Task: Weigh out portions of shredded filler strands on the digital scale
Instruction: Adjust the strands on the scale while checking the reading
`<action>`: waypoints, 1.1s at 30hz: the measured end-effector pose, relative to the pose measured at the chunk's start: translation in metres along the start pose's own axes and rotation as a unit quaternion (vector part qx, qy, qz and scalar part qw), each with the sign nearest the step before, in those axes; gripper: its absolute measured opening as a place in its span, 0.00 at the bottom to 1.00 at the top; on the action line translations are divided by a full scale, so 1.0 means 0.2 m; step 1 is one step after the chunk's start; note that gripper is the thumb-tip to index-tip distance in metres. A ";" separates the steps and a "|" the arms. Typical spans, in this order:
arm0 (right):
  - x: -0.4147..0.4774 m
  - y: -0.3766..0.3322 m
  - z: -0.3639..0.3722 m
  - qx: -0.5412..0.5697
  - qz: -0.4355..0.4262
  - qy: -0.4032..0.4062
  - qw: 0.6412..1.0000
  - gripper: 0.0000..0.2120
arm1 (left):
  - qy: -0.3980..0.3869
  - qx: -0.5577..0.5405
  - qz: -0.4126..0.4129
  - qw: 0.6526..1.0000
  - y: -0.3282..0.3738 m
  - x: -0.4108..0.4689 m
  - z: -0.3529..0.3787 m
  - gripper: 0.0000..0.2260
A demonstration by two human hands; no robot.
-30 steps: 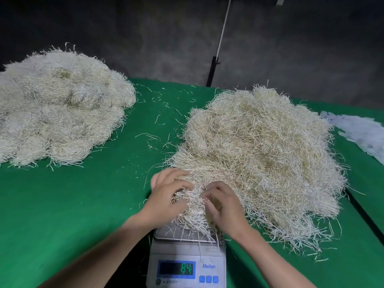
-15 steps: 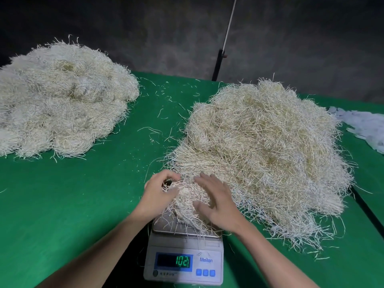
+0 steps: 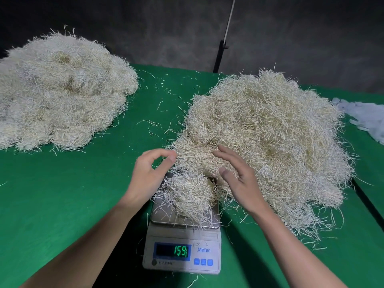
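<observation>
One clump of strands [image 3: 188, 196] sits on the scale [image 3: 182, 235] pan, its far side meeting the big pile [image 3: 270, 132] on the green worktop [image 3: 62, 194]. The left hand [image 3: 147, 175] curls at the pile's edge, grip pinching or not I cannot tell; the right hand [image 3: 241, 179] keeps its grip spread flat. Strands bridging pile and pan could skew the reading.

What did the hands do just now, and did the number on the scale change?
Both hands let go of the pale clump of shredded strands on the white digital scale. The left hand and the right hand lifted off it and moved apart. The green reading climbed from 84 through 102 to 159. The left strand heap and the right strand heap stayed put.
</observation>
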State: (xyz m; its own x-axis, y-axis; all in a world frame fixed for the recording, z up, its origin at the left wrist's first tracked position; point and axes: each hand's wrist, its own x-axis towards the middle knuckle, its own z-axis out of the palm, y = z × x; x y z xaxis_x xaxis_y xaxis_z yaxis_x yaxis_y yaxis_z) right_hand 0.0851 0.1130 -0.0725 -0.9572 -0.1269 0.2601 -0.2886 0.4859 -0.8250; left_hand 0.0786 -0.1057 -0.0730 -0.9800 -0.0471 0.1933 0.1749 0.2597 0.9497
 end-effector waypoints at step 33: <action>-0.04 0.00 0.03 -0.029 -0.028 -0.060 0.997 0.19 | 0.021 0.016 -0.027 0.999 -0.02 -0.01 0.02 0.05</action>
State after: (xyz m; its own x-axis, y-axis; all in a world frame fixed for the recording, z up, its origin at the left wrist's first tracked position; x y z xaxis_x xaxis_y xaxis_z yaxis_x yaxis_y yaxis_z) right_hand 0.0925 0.1081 -0.0771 -0.9360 -0.2567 0.2409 -0.3441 0.5230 -0.7798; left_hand 0.0792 -0.1019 -0.0781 -0.9831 -0.1024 0.1520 0.1171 0.2870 0.9507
